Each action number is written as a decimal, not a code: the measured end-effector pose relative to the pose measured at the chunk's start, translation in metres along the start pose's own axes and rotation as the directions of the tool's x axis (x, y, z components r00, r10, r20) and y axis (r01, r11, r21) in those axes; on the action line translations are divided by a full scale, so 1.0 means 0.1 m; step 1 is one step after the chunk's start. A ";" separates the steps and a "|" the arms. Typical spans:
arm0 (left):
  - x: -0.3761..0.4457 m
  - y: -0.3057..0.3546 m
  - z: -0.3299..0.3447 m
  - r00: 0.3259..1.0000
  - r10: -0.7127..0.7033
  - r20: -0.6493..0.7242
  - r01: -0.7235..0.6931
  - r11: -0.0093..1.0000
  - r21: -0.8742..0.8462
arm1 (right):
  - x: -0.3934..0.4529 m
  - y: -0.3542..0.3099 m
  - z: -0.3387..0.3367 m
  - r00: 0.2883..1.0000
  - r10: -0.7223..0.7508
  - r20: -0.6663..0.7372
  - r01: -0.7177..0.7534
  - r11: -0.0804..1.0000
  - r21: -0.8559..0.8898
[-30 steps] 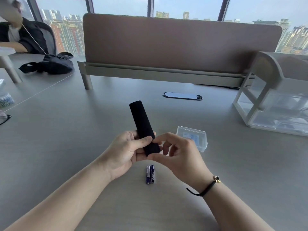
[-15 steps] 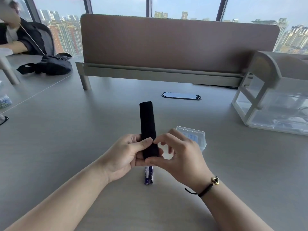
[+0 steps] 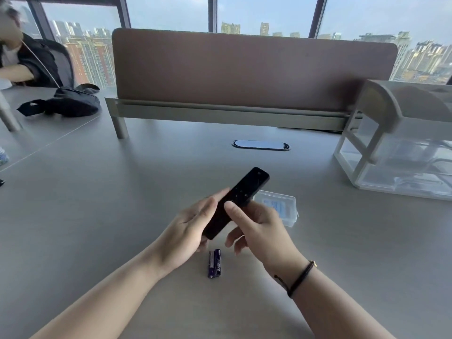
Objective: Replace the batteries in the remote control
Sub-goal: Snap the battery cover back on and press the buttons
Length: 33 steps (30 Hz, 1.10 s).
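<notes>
A slim black remote control is held above the grey table, button side up, its far end tilted to the right. My right hand grips its middle, thumb on top. My left hand lies flat along its left side with the fingers stretched out, touching its lower end. Two purple batteries lie side by side on the table just below the hands. A clear plastic battery case sits to the right, partly hidden behind my right hand.
A brown divider panel stands across the back of the table, with a cable port in front of it. A clear drawer organiser stands at the right. A black bag and a seated person are at the far left.
The remote has been turned over from its plain back to its button side, and its far end swung right. My left hand opened flat; my right hand now grips the remote's middle.
</notes>
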State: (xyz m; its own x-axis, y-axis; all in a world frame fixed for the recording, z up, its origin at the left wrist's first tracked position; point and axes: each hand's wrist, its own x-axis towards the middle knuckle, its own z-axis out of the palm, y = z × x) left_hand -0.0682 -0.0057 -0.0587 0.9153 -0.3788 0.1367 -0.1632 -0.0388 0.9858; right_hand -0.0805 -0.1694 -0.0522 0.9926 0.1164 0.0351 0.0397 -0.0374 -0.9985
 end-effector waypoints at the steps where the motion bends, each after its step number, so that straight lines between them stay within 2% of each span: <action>1: 0.01 0.00 0.00 0.999 -0.032 -0.001 0.032 0.999 -0.042 | 0.01 -0.01 -0.01 0.999 0.033 -0.003 -0.033 0.999 0.040; 5: 0.04 -0.01 -0.03 0.995 -0.068 -0.074 0.057 0.987 -0.152 | 0.03 -0.03 -0.04 0.989 0.145 -0.032 -0.138 0.978 0.155; 9: 0.06 -0.03 -0.10 0.986 -0.070 -0.154 0.041 0.982 -0.182 | 0.02 -0.08 -0.04 0.982 0.185 -0.032 -0.170 0.948 0.268; 11: 0.05 -0.04 -0.11 0.984 -0.064 -0.164 0.031 0.980 -0.197 | 0.00 -0.10 -0.03 0.982 0.188 0.013 -0.184 0.937 0.297; 16: 0.04 0.00 -0.09 0.996 -0.017 -0.085 0.001 0.983 -0.182 | -0.06 -0.13 0.01 0.983 0.129 0.131 -0.155 0.966 0.207; 33: 0.02 0.02 -0.05 0.995 0.033 -0.099 -0.046 0.989 -0.138 | -0.08 -0.09 0.05 0.983 0.098 0.157 -0.108 0.993 0.054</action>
State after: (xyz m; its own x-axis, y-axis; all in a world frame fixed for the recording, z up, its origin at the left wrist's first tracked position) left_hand -0.0648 -0.0021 -0.0564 0.9413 -0.2868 0.1777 -0.1530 0.1067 0.9825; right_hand -0.0892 -0.1648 -0.0437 0.9611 0.2670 -0.0702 -0.0739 0.0039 -0.9973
